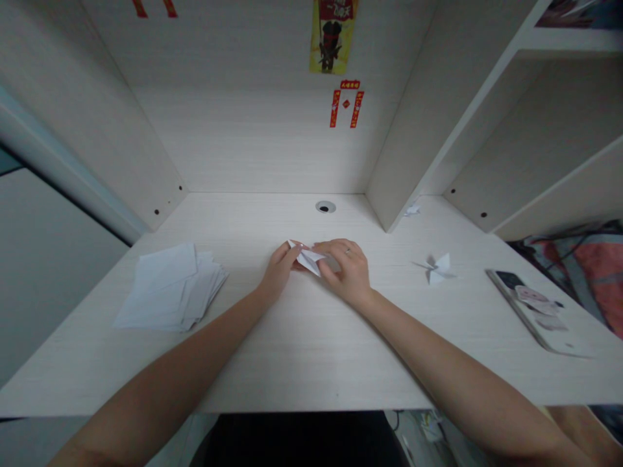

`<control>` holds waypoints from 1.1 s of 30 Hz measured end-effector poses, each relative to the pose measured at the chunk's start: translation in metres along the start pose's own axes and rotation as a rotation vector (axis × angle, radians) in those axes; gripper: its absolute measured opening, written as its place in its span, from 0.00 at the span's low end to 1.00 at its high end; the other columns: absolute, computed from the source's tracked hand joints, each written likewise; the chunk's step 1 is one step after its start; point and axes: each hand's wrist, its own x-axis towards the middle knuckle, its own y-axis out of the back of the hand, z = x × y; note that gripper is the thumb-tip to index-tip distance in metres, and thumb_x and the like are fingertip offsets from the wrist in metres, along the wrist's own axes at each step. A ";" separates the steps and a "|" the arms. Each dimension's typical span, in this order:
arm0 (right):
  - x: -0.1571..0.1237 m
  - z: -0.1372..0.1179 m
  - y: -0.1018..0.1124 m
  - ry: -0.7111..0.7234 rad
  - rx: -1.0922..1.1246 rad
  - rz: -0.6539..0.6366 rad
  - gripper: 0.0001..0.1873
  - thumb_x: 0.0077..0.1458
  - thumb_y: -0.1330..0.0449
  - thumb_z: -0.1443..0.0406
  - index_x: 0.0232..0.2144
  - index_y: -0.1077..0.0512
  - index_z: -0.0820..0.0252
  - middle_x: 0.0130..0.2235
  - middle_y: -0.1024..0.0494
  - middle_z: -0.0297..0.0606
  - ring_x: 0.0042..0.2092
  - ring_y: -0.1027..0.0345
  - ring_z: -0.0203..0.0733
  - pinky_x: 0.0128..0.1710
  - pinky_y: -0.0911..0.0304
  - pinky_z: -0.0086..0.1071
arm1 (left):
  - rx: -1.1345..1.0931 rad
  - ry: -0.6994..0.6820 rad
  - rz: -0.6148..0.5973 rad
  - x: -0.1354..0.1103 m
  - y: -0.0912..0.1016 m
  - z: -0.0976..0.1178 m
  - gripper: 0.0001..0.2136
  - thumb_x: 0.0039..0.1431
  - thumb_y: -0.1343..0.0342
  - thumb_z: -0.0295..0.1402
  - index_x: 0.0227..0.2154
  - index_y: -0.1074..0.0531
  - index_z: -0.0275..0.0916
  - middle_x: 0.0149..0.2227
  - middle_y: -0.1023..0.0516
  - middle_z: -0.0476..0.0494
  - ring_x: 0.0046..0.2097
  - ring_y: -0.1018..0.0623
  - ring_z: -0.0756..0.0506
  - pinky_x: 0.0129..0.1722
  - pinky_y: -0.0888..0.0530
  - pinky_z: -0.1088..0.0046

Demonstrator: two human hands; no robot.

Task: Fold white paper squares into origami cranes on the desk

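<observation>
A: Position of the work piece?
B: A folded white paper [311, 261] is near the middle of the table [316, 357], between the two hands. Creased flaps and a pointed edge are visible.

A: Left hand [278, 267]?
B: Fingers closed, pinching the paper's left end, thumb on top.

A: Right hand [349, 266]?
B: Thumb and bent fingers closed around the paper's right end; the exact fingertip contact is partly hidden. A ring [348, 251] sits on one finger.

A: Items to the person's left?
B: A loose pile of white paper sheets [158, 295], edges fanned and uneven, beside the left forearm.

A: To the right?
B: A small folded paper figure [439, 268] with pointed projections, apart from the right hand. Farther right, a phone [530, 310] lies flat, with pink-and-white cartoon decoration on its back. Beyond it, a red and grey cloth item [596, 272], kind unclear.

A: Rear of the table?
B: A round cable grommet [326, 207] is set in the surface near the back panel [253, 136]. Small red paper strips [357, 109] and a yellow poster [333, 39] are on that panel.
</observation>
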 end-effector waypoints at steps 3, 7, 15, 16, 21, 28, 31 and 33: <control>0.000 0.002 -0.001 -0.023 0.009 -0.027 0.12 0.54 0.45 0.66 0.42 0.27 0.55 0.41 0.20 0.37 0.43 0.29 0.42 0.45 0.38 0.37 | -0.007 0.004 0.013 0.000 -0.001 0.002 0.15 0.50 0.45 0.44 0.29 0.29 0.35 0.28 0.27 0.48 0.31 0.26 0.48 0.33 0.27 0.73; -0.002 0.005 -0.003 -0.040 -0.019 -0.041 0.12 0.56 0.45 0.64 0.41 0.25 0.55 0.37 0.19 0.36 0.38 0.27 0.40 0.41 0.36 0.34 | -0.014 0.003 -0.041 -0.002 -0.002 0.003 0.22 0.51 0.47 0.51 0.37 0.28 0.34 0.31 0.24 0.43 0.31 0.24 0.47 0.34 0.26 0.69; -0.002 0.004 -0.003 -0.059 -0.135 -0.047 0.11 0.56 0.45 0.62 0.39 0.23 0.54 0.29 0.19 0.34 0.31 0.27 0.38 0.36 0.38 0.31 | 0.133 -0.015 -0.105 -0.004 -0.003 0.000 0.25 0.44 0.36 0.42 0.45 0.30 0.37 0.35 0.23 0.45 0.35 0.25 0.48 0.35 0.28 0.74; -0.003 0.004 -0.003 -0.060 -0.138 -0.045 0.12 0.56 0.45 0.62 0.39 0.23 0.54 0.30 0.19 0.34 0.31 0.27 0.38 0.36 0.38 0.31 | 0.155 -0.023 -0.090 -0.004 -0.002 -0.001 0.25 0.44 0.36 0.41 0.46 0.30 0.37 0.36 0.23 0.44 0.36 0.25 0.48 0.36 0.29 0.73; -0.002 0.004 -0.002 -0.063 -0.162 -0.028 0.13 0.57 0.45 0.61 0.41 0.24 0.54 0.27 0.19 0.34 0.28 0.28 0.35 0.33 0.40 0.29 | 0.107 -0.024 -0.100 -0.004 0.000 -0.004 0.40 0.44 0.35 0.36 0.60 0.45 0.38 0.39 0.25 0.43 0.39 0.25 0.47 0.40 0.29 0.72; -0.003 0.006 -0.003 -0.031 -0.218 -0.054 0.16 0.58 0.46 0.62 0.46 0.26 0.56 0.22 0.23 0.35 0.23 0.33 0.35 0.29 0.44 0.29 | 0.091 -0.053 -0.123 -0.007 -0.004 -0.006 0.54 0.42 0.34 0.32 0.64 0.67 0.45 0.48 0.29 0.40 0.40 0.24 0.49 0.38 0.27 0.75; -0.003 0.008 -0.003 -0.053 -0.210 -0.053 0.16 0.58 0.46 0.63 0.47 0.26 0.55 0.21 0.24 0.34 0.23 0.34 0.35 0.29 0.44 0.29 | 0.111 -0.058 -0.135 -0.008 -0.005 -0.009 0.52 0.44 0.36 0.32 0.64 0.68 0.44 0.52 0.30 0.38 0.41 0.24 0.50 0.40 0.27 0.75; -0.003 0.009 -0.004 -0.082 -0.189 -0.049 0.16 0.58 0.47 0.64 0.47 0.27 0.53 0.22 0.23 0.34 0.24 0.33 0.35 0.29 0.43 0.28 | 0.098 -0.079 -0.169 -0.007 -0.004 -0.010 0.48 0.48 0.38 0.32 0.64 0.67 0.44 0.54 0.32 0.38 0.43 0.25 0.49 0.44 0.27 0.73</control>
